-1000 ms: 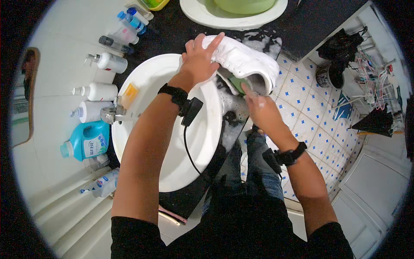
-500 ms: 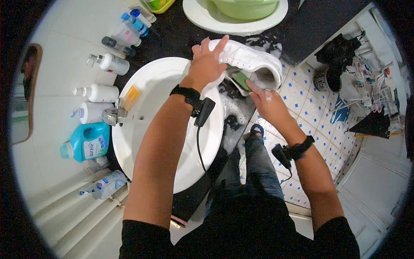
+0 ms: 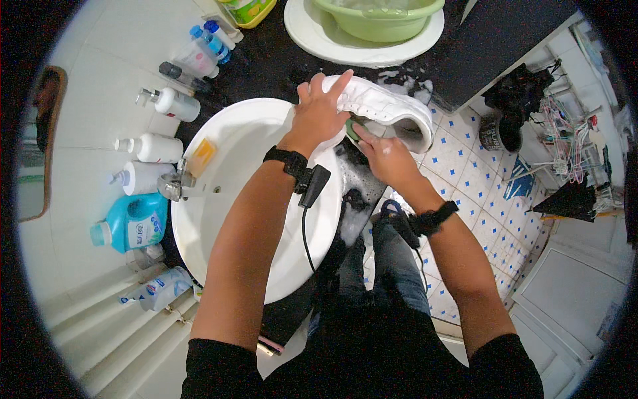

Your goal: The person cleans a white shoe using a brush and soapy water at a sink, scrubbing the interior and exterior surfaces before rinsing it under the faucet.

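Right hand (image 3: 393, 161): sits nearer the left hand (image 3: 319, 114) along the white shoe (image 3: 385, 100) | green scrubber (image 3: 351, 130): farther from the shoe's heel (now mostly covered) | green basin (image 3: 382, 28): shows more

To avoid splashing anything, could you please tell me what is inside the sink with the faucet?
Inside the sink, a drain hole shows; an orange item sits at its rim. The left forearm covers part of it, hiding anything beneath.

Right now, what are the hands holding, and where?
Left hand: the white shoe, by its toe end. Right hand: a green scrubber, grip mostly hidden.
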`<state>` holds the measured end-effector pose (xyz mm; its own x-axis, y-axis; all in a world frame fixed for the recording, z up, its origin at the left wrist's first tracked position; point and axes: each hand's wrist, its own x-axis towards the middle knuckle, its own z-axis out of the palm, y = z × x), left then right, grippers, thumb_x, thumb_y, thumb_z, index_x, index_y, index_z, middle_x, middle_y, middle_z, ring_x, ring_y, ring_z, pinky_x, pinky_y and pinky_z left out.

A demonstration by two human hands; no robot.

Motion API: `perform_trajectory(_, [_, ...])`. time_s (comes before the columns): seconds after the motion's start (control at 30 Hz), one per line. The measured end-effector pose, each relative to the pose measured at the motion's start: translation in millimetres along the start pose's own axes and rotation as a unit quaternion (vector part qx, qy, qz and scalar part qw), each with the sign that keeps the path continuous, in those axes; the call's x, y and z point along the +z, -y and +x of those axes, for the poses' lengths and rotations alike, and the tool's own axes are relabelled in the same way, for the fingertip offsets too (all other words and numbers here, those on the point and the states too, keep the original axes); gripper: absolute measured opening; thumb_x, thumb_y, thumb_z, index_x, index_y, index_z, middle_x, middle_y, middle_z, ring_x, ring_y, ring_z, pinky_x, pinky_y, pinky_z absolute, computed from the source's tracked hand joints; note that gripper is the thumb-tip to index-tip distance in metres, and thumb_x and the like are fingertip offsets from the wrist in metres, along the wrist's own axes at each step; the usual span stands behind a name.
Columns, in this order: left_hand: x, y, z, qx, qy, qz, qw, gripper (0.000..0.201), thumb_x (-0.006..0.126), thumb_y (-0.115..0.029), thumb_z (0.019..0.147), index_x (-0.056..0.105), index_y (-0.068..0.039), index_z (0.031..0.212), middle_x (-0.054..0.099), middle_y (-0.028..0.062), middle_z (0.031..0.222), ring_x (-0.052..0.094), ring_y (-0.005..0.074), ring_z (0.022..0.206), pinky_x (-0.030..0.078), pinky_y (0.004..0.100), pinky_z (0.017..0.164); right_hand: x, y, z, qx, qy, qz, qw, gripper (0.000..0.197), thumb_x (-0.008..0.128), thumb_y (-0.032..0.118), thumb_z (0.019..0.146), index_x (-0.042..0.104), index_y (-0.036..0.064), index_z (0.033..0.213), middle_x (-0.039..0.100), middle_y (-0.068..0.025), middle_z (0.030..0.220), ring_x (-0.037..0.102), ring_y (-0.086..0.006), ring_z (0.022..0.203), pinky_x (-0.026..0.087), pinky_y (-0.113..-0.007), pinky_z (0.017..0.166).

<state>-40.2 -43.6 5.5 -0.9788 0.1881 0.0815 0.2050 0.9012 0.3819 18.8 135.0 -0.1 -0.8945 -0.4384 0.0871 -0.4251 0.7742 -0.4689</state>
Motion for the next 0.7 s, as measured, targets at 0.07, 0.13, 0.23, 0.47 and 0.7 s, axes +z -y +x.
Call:
perform_trajectory(0.07, [1.5,8.5,-8.8,-0.008,0.004,-0.004,1.0,0.085,0.071,-0.019,0.074,0.026,-0.036,0.145,0.03,0.0246,0.135,0.032,0.046,0.117,0.033,0.0533,0.101,-12.0,-2.6,-15.5,-0.009,0.0,0.031,0.999,0.041,0.056,0.015,0.09,0.053,0.0161,0.13,0.059,-0.0219,0.065,0.06,-0.0373,0.059,0.049,-0.044,0.059])
perform_trajectory(0.13, [1.4,12.3,-12.0,-0.039,0.02,0.009,0.999,0.085,0.07,-0.017,0.075,0.026,-0.036,0.145,0.029,0.0236,0.136,0.031,0.0453,0.119,0.032,0.0527,0.101,-24.7,-6.8,-37.8,0.035,0.056,0.035,0.997,0.039,0.057,0.019,0.088,0.055,0.0158,0.126,0.062,-0.021,0.067,0.062,-0.0371,0.059,0.051,-0.047,0.057])
perform_trajectory(0.23, [2.1,5.2,-16.6,-0.019,0.009,0.017,1.0,0.086,0.07,-0.016,0.074,0.026,-0.036,0.144,0.029,0.0233,0.135,0.031,0.045,0.118,0.032,0.0537,0.102,-20.8,-4.5,-43.6,0.043,0.05,0.06,0.996,0.037,0.057,0.019,0.087,0.057,0.0153,0.124,0.061,-0.0213,0.066,0.062,-0.0361,0.058,0.051,-0.047,0.057])
perform_trajectory(0.47, [1.9,1.0,-19.8,0.01,-0.017,0.014,1.0,0.087,0.071,-0.016,0.072,0.026,-0.034,0.145,0.028,0.0238,0.135,0.03,0.0456,0.119,0.032,0.0541,0.101,-27.1,-1.0,-36.5,-0.017,-0.028,0.085,0.996,0.036,0.059,0.018,0.086,0.059,0.0143,0.122,0.059,-0.0209,0.064,0.062,-0.0375,0.06,0.05,-0.047,0.06])
perform_trajectory(0.7, [2.1,9.7,-18.4,-0.005,0.008,0.009,1.0,0.097,0.075,-0.018,0.067,0.021,-0.028,0.147,0.026,0.0233,0.136,0.029,0.045,0.121,0.026,0.0541,0.104,-102.4,-6.1,-58.8,0.174,0.007,0.04,0.984,0.048,0.068,0.026,0.081,0.057,0.0135,0.126,0.066,-0.021,0.084,0.063,-0.039,0.074,0.051,-0.045,0.07])
